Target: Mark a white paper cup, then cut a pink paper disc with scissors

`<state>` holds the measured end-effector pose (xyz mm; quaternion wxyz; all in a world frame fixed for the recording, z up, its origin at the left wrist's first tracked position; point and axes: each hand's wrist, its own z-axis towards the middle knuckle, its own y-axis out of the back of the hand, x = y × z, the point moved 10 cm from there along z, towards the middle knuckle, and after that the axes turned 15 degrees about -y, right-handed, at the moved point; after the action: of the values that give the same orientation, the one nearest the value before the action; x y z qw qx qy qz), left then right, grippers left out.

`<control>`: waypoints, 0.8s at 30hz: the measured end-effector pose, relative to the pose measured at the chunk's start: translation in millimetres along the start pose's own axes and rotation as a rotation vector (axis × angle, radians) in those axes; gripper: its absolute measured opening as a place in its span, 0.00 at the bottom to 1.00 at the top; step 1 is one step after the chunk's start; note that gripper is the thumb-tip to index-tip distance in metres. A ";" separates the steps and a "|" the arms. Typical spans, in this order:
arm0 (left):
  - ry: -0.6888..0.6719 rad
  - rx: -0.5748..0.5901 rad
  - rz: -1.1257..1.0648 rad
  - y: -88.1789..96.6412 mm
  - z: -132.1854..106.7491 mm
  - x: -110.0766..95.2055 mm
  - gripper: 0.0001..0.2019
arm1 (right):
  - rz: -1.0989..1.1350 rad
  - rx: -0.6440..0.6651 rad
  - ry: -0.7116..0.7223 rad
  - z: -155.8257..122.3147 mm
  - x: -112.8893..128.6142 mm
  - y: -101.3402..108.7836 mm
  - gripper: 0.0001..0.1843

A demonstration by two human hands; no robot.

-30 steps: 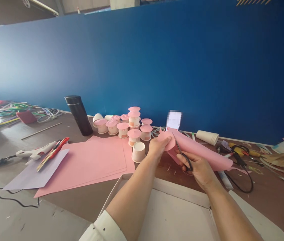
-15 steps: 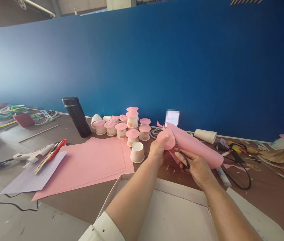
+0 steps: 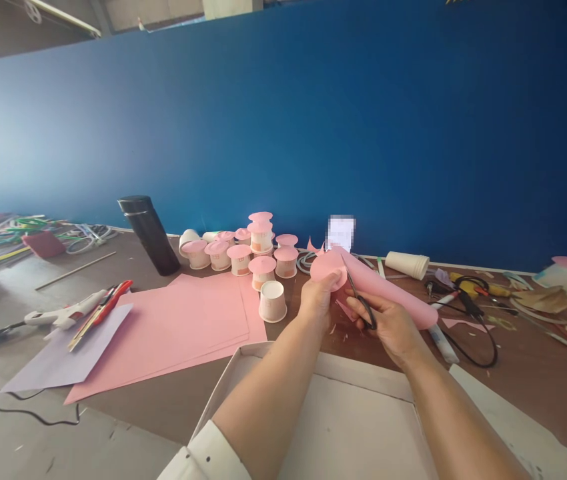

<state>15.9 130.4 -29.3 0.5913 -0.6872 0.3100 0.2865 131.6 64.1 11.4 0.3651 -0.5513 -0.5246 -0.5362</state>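
Observation:
My left hand [image 3: 321, 293] is closed on a rounded piece of pink paper [image 3: 324, 268], thumb lying across its face. In my right hand [image 3: 388, 320] is a pair of black-handled scissors [image 3: 364, 308], its blades pointing up and left at the edge of the pink paper. A rolled sheet of pink paper [image 3: 388, 287] slants behind the scissors, down toward the right. Left of my hands, several upside-down paper cups [image 3: 239, 261] wear pink paper discs. One bare upturned cup [image 3: 272, 303] stands closest to my left wrist.
A shallow white box [image 3: 358, 420] lies beneath my forearms. Pink sheets [image 3: 188, 320], a lilac sheet [image 3: 83, 353], a red utility knife [image 3: 106, 310] and a glue gun [image 3: 66, 310] are at left. A black flask [image 3: 148, 233] stands behind them. Stacked cups [image 3: 407, 265] and cables [image 3: 473, 307] lie right.
The pink disc has turned a little in my left hand, and the scissors' blades stay at its edge. The whole view has shifted slightly.

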 end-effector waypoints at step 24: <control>-0.019 0.069 0.092 -4.0 0.1 -19.0 0.15 | 0.029 0.022 -0.076 7.2 -12.0 5.9 0.32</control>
<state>6.7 132.5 -12.3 0.6039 -0.6484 0.3453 0.3092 140.3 67.7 -0.5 0.3587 -0.5750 -0.5358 -0.5037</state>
